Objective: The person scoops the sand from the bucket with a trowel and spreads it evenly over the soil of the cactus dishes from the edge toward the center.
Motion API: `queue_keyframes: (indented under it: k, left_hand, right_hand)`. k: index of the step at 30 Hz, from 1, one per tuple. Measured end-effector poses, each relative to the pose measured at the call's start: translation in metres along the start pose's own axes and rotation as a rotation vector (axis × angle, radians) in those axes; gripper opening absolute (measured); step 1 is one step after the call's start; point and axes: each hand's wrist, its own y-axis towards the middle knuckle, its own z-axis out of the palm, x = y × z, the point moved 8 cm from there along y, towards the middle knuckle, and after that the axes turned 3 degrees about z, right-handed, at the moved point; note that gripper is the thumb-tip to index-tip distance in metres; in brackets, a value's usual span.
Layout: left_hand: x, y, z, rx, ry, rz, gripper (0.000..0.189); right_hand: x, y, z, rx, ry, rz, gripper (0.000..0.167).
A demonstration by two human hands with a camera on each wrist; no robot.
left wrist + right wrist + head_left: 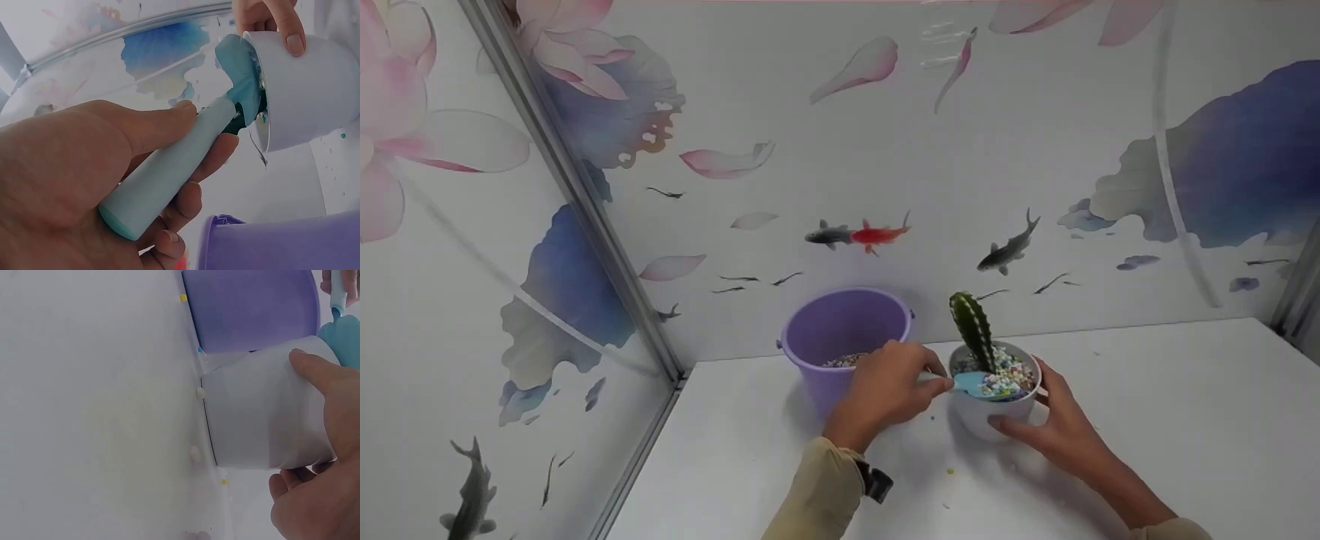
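Observation:
My left hand (889, 386) grips a small garden trowel with a pale handle (169, 169). Its teal blade (969, 383) lies over the near rim of a white plant pot (988, 418), at the colourful gravel (1016, 375) inside. From the gravel rises a green cactus (973, 326), leaning left. On the pot's right side my right hand (1065, 431) holds it, thumb against the front and fingers round the far side. In the right wrist view, the thumb (318, 368) presses on the pot's wall near the rim.
A purple bucket (819, 386) stands left of the pot, partly behind my left hand, with gravel (844, 361) inside. Several loose pebbles lie on the white table (720, 450). A wall panel (885, 172) printed with fish and petals runs along the table's back edge.

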Motion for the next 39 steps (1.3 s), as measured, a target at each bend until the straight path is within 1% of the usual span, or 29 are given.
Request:
queue_keyframes:
  k: [4, 10, 13, 17, 21, 26, 29, 35, 39]
  left_hand:
    - [0.002, 0.002, 0.004, 0.012, -0.05, -0.005, 0.017]
    - [0.001, 0.004, 0.011, 0.023, -0.101, 0.04, 0.018]
    - [0.001, 0.004, 0.014, 0.029, -0.106, 0.036, 0.02]
    - [0.0, 0.005, 0.015, 0.021, -0.108, 0.04, 0.021]
    - [-0.002, 0.006, 0.014, 0.01, -0.134, 0.071, 0.021]
    - [-0.003, 0.007, 0.018, -0.018, -0.121, 0.093, 0.022]
    - [-0.002, 0.008, 0.022, -0.033, -0.137, 0.084, 0.022]
    - [0.002, 0.008, 0.03, -0.052, -0.228, 0.032, 0.021]
    - [0.003, 0.007, 0.033, -0.056, -0.288, 0.024, 0.024]
  right_hand:
    - [0.0, 0.0, -0.001, -0.002, 0.0, 0.0, 0.122]
    - [0.0, -0.001, -0.001, 0.003, -0.012, 0.005, 0.122]
    - [0.0, -0.001, -0.001, 0.007, -0.012, 0.003, 0.122]
    - [0.0, 0.0, -0.001, 0.01, -0.011, 0.002, 0.123]
    - [0.0, 0.001, -0.002, 0.012, -0.007, 0.005, 0.123]
    - [0.001, 0.0, -0.001, 0.016, 0.018, -0.005, 0.122]
    - [0.001, -0.001, -0.001, 0.018, 0.024, -0.009, 0.121]
    - [-0.001, -0.001, 0.0, 0.022, 0.021, 0.003, 0.123]
    - [-0.002, -0.002, 0.001, 0.02, 0.018, 0.002, 0.122]
